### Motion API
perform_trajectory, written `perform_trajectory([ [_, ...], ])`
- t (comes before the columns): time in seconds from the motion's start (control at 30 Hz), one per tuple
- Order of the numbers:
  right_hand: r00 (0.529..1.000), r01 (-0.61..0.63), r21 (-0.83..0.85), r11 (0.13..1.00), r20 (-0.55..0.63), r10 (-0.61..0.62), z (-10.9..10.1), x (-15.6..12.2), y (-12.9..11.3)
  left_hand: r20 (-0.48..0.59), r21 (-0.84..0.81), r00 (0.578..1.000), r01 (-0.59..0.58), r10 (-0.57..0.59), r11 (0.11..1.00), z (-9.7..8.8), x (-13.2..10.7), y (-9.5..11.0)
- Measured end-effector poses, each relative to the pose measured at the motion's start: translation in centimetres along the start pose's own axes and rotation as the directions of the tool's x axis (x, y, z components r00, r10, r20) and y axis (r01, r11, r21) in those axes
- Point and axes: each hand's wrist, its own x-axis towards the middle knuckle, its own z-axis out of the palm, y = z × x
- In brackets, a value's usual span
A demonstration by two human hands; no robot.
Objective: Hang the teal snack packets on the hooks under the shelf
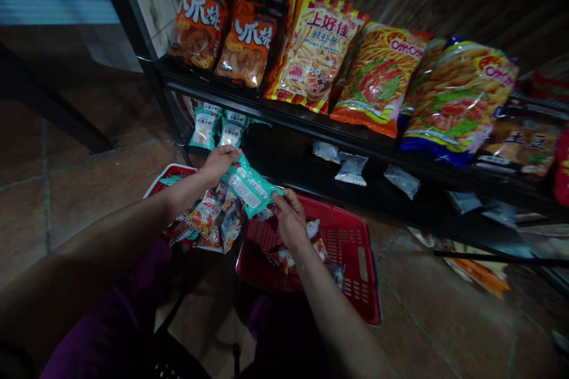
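My left hand [219,163] and my right hand [288,218] hold one teal snack packet [247,186] between them, each gripping an end, in front of a black shelf [284,115]. More teal packets [217,127] stand on the lower shelf level just beyond my left hand. Under my right hand is a red plastic basket [351,260] with a few small packets in it. A second red basket [171,174] under my left forearm holds several mixed snack packets [208,222].
The upper shelf carries large snack bags: orange ones [222,26], a prawn cracker bag [313,50] and chip bags [427,80]. Small clear packets [351,167] lie on the lower shelf. The floor is brown tile [66,177]. Flat packages [478,269] lie under the shelf at right.
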Motion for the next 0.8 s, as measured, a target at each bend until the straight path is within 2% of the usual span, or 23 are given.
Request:
perform_trajectory([
  [0.1, 0.998, 0.048, -0.028, 0.998, -0.039, -0.049, -0.1, 0.4, 0.5, 0.024, 0.082, 0.998, -0.065, 0.063, 0.995, -0.1, 0.0, 0.0],
  [0.2, 0.992, 0.074, -0.057, 0.996, -0.101, -0.079, -0.3, 0.7, 0.8, 0.075, 0.073, 0.995, -0.067, 0.061, 0.995, -0.3, 0.0, -0.1],
  [0.33, 0.984, 0.064, -0.045, 0.997, -0.166, -0.071, -0.2, 0.8, 0.9, 0.19, 0.038, 0.982, 0.0, -0.007, 0.999, -0.5, 0.1, -0.3],
  [0.47, 0.984, 0.046, -0.017, 0.999, -0.173, -0.048, -0.1, 0.7, 0.5, 0.216, 0.037, 0.975, 0.051, -0.058, 0.998, -1.0, 0.1, 0.0],
  [0.63, 0.983, -0.006, 0.114, 0.993, -0.181, 0.027, -0.3, 0.9, 0.1, 0.283, 0.183, 0.943, 0.128, -0.177, 0.975, -1.5, -0.4, 0.6],
  [0.7, 0.985, -0.013, 0.139, 0.99, -0.167, 0.036, -0.5, 0.9, 0.1, 0.288, 0.217, 0.935, 0.144, -0.204, 0.966, -1.6, -0.4, 0.5],
  [0.8, 0.984, -0.049, 0.136, 0.99, -0.166, 0.071, -0.6, 1.0, 0.1, 0.221, 0.226, 0.959, 0.125, -0.176, 0.966, -1.4, -0.1, -0.1],
])
